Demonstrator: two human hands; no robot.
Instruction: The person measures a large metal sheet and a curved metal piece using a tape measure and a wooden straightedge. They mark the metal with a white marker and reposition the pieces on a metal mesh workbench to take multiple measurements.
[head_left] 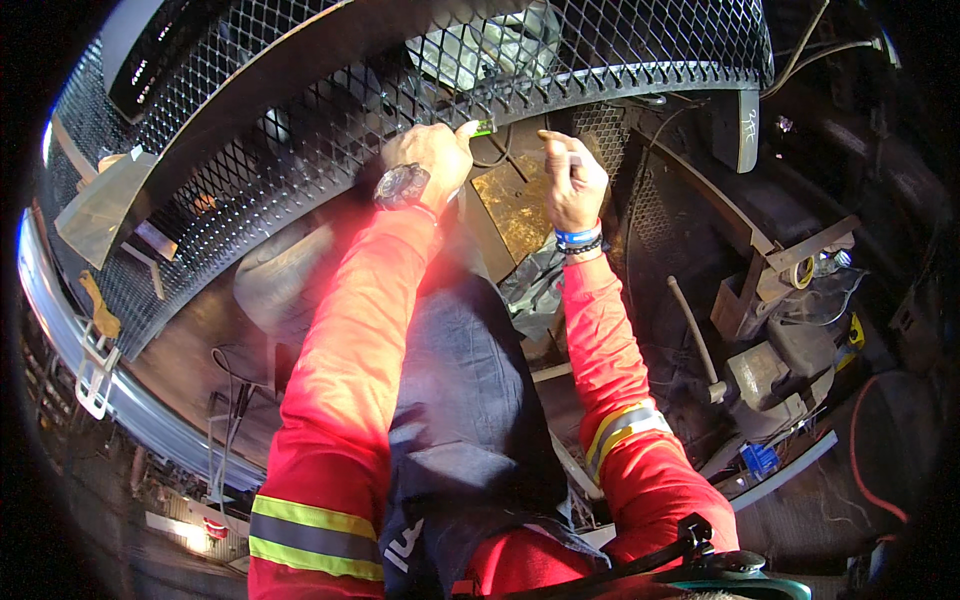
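My left hand point(430, 162), with a dark wristwatch, is closed at the lower edge of a curved expanded-metal mesh panel point(640, 78). Its thumb and fingers grip a small bright green object point(484, 128); its kind cannot be made out. A short way to the right, my right hand point(576, 185) is held up with its fingers curled together. Whatever it pinches, if anything, is too small to name. Bands circle that wrist. Between and below the hands lies a rusty, yellowish plate point(517, 205).
A bent sheet-metal piece point(105, 213) and a white clamp point(95, 378) are at the left. To the right lie a hammer point(697, 340), a steel bracket point(748, 290), a blue object point(760, 460) and a red cable point(862, 450). Crumpled dark plastic point(535, 288) rests near my right forearm.
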